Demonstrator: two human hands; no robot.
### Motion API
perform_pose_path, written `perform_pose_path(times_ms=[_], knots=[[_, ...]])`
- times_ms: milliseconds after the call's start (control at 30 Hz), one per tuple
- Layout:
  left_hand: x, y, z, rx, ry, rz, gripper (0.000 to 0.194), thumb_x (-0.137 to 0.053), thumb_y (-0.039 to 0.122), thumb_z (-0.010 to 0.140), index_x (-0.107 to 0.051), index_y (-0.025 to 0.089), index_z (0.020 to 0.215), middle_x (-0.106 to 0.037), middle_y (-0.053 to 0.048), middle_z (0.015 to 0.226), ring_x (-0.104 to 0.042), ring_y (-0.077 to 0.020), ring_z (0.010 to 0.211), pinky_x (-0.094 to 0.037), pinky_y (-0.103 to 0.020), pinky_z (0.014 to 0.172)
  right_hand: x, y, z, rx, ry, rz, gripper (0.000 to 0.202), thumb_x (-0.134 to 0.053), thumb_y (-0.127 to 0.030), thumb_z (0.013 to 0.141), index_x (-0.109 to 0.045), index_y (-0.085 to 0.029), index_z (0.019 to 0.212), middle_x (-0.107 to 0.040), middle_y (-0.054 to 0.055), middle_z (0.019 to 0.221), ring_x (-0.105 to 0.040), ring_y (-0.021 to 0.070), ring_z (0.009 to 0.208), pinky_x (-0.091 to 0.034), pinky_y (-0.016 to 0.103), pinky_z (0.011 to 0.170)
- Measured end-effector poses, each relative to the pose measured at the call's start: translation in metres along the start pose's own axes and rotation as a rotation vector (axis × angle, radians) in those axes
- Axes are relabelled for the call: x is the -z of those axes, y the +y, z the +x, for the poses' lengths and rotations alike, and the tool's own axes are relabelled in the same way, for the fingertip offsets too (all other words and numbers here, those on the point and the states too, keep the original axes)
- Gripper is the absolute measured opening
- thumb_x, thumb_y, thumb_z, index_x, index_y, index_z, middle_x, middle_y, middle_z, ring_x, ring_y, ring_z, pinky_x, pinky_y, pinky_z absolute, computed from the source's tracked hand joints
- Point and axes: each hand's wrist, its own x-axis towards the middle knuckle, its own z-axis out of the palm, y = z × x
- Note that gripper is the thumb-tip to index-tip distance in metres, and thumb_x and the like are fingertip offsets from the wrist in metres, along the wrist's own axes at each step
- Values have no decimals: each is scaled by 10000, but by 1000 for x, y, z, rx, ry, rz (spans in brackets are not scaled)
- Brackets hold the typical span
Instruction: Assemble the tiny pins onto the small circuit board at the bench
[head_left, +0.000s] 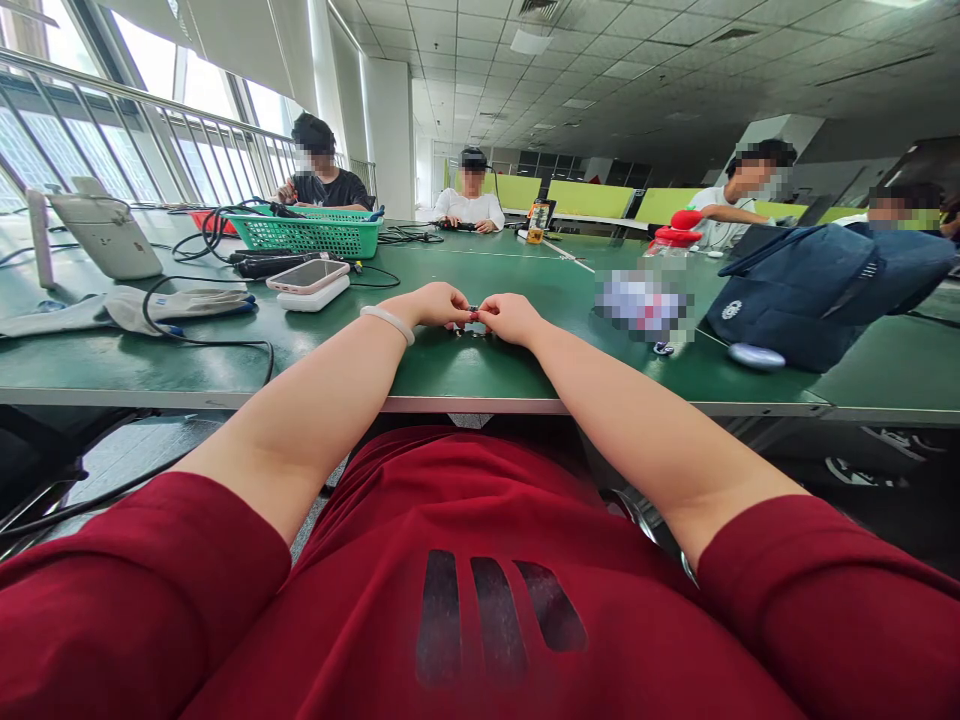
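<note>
My left hand (437, 303) and my right hand (512, 315) meet over the green table (480, 375), fingers pinched from both sides on a small red and dark piece (473, 314). It is too small and too covered by fingertips for me to name its kind. Just under the fingers a few tiny shiny bits (472, 332) show close to the table top; I cannot tell whether they belong to the piece. A pale band circles my left wrist.
Left of my arms lie a pink phone on a white case (311, 285), gloves (127, 308), cables and a green basket (304, 235). To the right are a blue backpack (806, 290), a computer mouse (756, 357) and a red-lidded jar (673, 240). Several people sit around.
</note>
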Motion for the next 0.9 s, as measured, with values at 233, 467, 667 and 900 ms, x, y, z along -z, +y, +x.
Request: perform_pose_path(times_ms=[233,467,667,900], knots=[[-1,-5,4,-5,-3,-8,341,-628,484,671,-700,167,774,-677,-24,665,-594,-138,634,-426,-237,636,-1,2,1,6,-2,3,248,-528,-338,855,-700,-160,841,-694,30,759,-532,114,639,-376,238,651],[0,0,0,0,6,-2,324,-634,471,669,-695,165,758,-666,-19,643,-581,-131,613,-420,-235,629,0,0,0,6,-4,-10,243,-529,-330,856,-699,-157,841,-697,31,772,-538,113,650,-386,238,681],[0,1,-1,8,6,-12,342,-645,490,652,-698,168,755,-676,-25,662,-592,-140,628,-430,-239,647,0,0,0,6,0,-8,248,-525,-337,858,-697,-160,839,-699,28,767,-540,114,650,-390,234,687],[0,0,-1,3,3,-20,366,-626,515,671,-703,168,762,-711,-38,736,-602,-134,646,-439,-221,638,0,-1,-1,3,-8,7,258,-524,-347,863,-699,-157,851,-700,29,767,-536,111,639,-386,229,667]])
